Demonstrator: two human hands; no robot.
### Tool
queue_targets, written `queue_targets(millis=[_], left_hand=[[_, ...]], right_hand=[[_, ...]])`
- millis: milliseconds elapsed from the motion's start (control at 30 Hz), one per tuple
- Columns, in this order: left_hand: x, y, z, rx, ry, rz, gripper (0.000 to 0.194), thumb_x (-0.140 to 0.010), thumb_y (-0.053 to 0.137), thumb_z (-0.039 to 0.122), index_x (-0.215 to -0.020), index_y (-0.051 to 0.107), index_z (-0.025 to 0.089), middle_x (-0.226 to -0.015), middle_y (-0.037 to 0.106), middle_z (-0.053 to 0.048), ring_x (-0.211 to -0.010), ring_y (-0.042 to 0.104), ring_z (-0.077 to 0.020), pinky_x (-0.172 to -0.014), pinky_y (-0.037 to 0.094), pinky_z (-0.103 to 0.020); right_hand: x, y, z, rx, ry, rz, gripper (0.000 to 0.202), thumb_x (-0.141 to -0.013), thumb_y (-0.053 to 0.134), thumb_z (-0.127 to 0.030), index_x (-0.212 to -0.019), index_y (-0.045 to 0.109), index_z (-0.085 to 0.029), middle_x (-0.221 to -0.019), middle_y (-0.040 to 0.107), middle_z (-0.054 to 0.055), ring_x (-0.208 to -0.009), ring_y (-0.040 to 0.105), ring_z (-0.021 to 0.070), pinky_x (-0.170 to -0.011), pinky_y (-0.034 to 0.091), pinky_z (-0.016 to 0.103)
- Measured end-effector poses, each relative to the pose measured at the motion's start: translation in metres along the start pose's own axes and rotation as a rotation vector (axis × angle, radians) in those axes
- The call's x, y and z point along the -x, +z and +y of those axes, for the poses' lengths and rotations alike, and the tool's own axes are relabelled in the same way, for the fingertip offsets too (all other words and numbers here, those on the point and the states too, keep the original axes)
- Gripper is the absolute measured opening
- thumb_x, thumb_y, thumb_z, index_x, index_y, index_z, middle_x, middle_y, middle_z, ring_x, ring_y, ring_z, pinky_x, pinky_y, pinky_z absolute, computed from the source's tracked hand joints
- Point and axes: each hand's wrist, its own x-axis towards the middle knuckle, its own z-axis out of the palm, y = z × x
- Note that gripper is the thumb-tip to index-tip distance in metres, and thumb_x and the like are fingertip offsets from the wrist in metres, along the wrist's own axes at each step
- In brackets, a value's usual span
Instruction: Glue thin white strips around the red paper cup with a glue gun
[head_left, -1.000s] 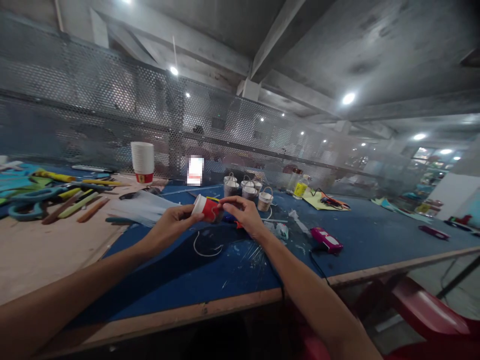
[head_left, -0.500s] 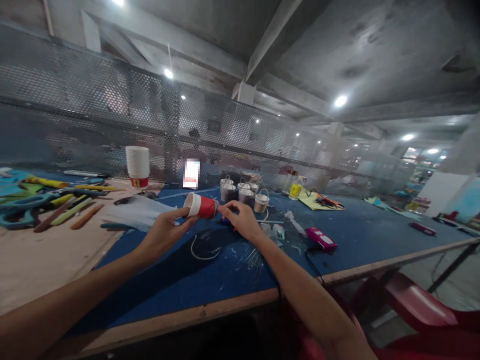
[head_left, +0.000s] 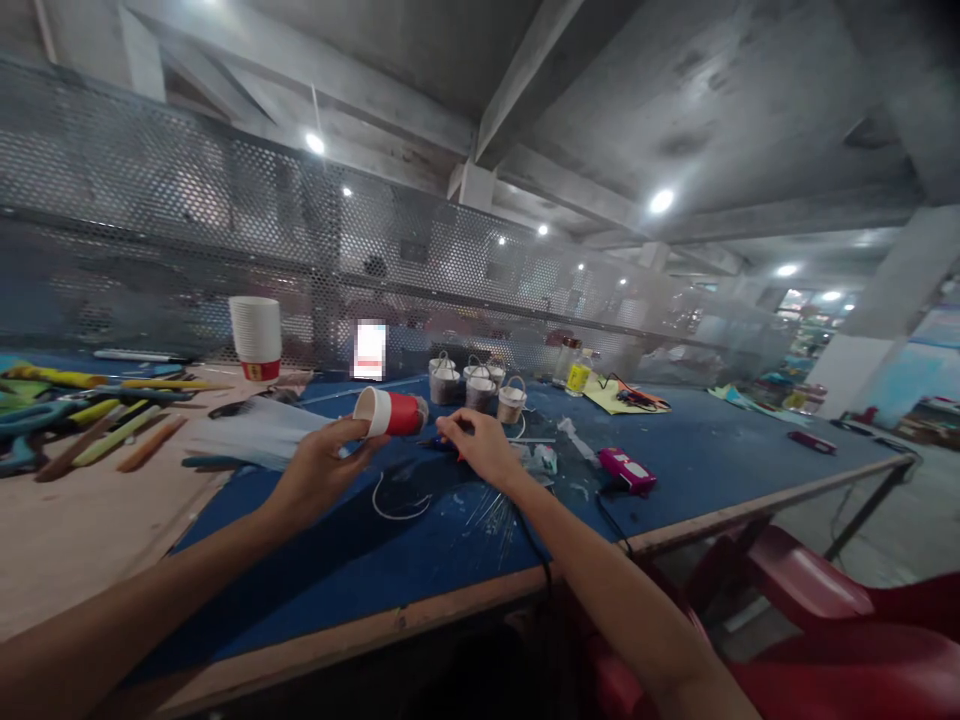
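Observation:
My left hand [head_left: 319, 468] holds a red and white paper cup [head_left: 403, 413] on its side, its open mouth toward the left. Greyish, twine-like material wraps the cup's base end. Just right of that end is my right hand [head_left: 484, 447], fingertips pinched together; whatever they hold is too small to make out. Beneath it, partly hidden, lies a dark blue tool [head_left: 437, 444]. A loose white cord [head_left: 401, 517] curls on the blue tabletop below the cup. Behind my right hand stand several small handled buckets [head_left: 480, 392], greyish, with one browner bucket [head_left: 511, 405].
A stack of paper cups [head_left: 256, 335] stands at the back left. Scissors [head_left: 37, 430] and several coloured sticks [head_left: 150, 445] lie on the left board. A magenta device [head_left: 627, 470], a yellow-labelled bottle [head_left: 579, 374] and a red chair [head_left: 810, 580] are to the right.
My right hand has drawn slightly away from the cup's base, leaving a small gap. The cup stays in my left hand. The whole view has shifted a little.

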Motion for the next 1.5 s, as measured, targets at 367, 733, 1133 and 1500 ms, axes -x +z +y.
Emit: queue_targets(millis=[367,733,1133,1500], left_hand=[[0.002,0.002,0.004,0.09,-0.094,-0.023,0.027,-0.088,0.07,0.042,-0.094,0.084,0.02,-0.104,0.084,-0.012,-0.106,0.072,-0.0365,-0.1,0.052,-0.043],[-0.004,-0.005,0.004,0.358,-0.385,0.003,0.037,-0.078,0.082,0.048,-0.102,0.087,0.02,-0.092,0.084,-0.005,-0.092,0.073,-0.0312,-0.085,0.055,-0.037],[-0.01,-0.011,0.012,0.531,-0.479,0.05,0.042,-0.072,0.088,0.053,-0.094,0.085,0.018,-0.09,0.086,-0.009,-0.092,0.076,-0.0294,-0.093,0.056,-0.041],[-0.008,-0.006,-0.007,0.693,-0.586,0.036,0.042,-0.07,0.093,0.05,-0.096,0.085,0.018,-0.099,0.086,-0.011,-0.102,0.077,-0.0288,-0.097,0.057,-0.038]], right_hand=[[0.0,0.028,-0.014,-0.056,-0.033,0.06,0.023,-0.092,0.074,-0.042,-0.088,0.075,-0.02,-0.087,0.076,0.002,-0.085,0.07,0.0196,-0.083,0.051,0.031],[0.017,-0.023,0.014,0.511,0.153,-0.008,0.033,-0.099,0.066,-0.051,-0.094,0.074,-0.019,-0.1,0.075,0.01,-0.091,0.07,0.0239,-0.083,0.048,0.034],[0.004,-0.021,0.044,0.514,0.426,-0.085,0.044,-0.079,0.082,-0.044,-0.051,0.056,-0.021,-0.059,0.064,0.006,-0.077,0.07,0.0266,-0.067,0.043,0.031],[0.005,-0.02,0.008,-0.559,0.24,0.129,0.047,-0.078,0.075,-0.064,-0.092,0.059,-0.022,-0.078,0.064,-0.001,-0.065,0.063,0.0141,-0.061,0.054,0.027]])
